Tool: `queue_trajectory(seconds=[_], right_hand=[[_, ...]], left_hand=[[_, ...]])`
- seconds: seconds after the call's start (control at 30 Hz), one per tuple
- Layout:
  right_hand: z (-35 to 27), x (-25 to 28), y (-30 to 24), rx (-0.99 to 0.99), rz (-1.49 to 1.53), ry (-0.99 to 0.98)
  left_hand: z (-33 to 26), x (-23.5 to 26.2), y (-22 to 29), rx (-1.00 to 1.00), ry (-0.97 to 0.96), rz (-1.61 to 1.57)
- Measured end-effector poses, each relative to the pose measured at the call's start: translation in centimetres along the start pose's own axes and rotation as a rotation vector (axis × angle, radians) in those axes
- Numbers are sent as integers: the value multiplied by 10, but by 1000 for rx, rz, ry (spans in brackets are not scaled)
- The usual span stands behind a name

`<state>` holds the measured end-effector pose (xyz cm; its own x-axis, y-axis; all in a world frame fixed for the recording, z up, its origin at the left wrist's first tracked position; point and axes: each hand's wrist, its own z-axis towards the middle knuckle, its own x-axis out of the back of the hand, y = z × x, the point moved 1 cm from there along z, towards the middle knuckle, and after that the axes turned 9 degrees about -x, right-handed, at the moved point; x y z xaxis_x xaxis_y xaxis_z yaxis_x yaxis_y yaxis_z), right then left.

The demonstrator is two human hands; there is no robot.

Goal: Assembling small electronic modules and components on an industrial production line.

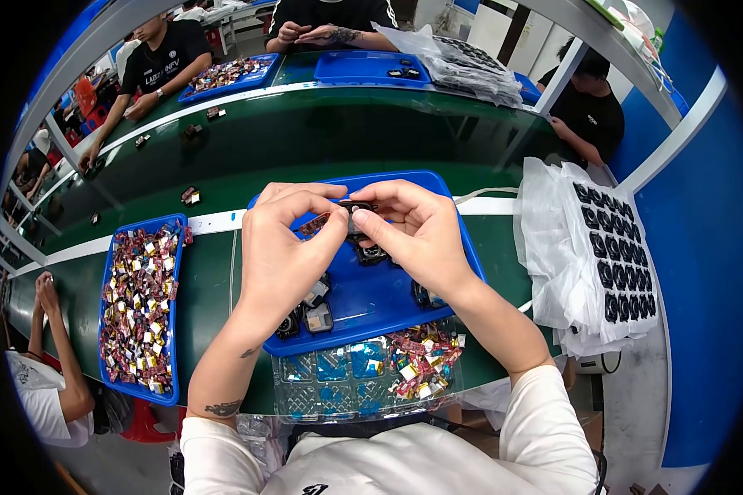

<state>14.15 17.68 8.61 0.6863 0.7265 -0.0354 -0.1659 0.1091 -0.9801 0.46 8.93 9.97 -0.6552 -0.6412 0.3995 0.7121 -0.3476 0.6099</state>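
My left hand [293, 235] and my right hand [417, 235] meet above a blue tray [363, 305]. Between their fingertips is a small black plastic casing [357, 208], gripped from both sides; its inside is largely covered by my thumbs. Behind my left fingers, a small red circuit board [312, 224] partly shows. Another black casing [370, 253] lies in the tray just below my fingers. Grey-faced black units [318, 318] sit by the tray's left side, and one more black unit [425, 295] is near my right wrist.
A blue tray heaped with red boards and white-yellow parts [140, 305] stands left. A clear blister tray [330, 384] with loose boards lies nearest me. Stacked sheets of black casings [615, 247] are at right. Across the green conveyor [371, 132], other people work.
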Motion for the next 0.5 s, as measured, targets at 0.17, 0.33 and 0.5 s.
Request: queue_trajectory(seconds=[0.17, 0.33, 0.5], right_hand=[[0, 2, 5, 18, -18, 57], [1, 6, 0, 75, -16, 144], [5, 14, -2, 76, 36, 144]], left_hand=[[-1, -4, 0, -54, 0, 59], [-3, -4, 3, -88, 16, 7], [-1, 1, 9, 7, 10, -46]])
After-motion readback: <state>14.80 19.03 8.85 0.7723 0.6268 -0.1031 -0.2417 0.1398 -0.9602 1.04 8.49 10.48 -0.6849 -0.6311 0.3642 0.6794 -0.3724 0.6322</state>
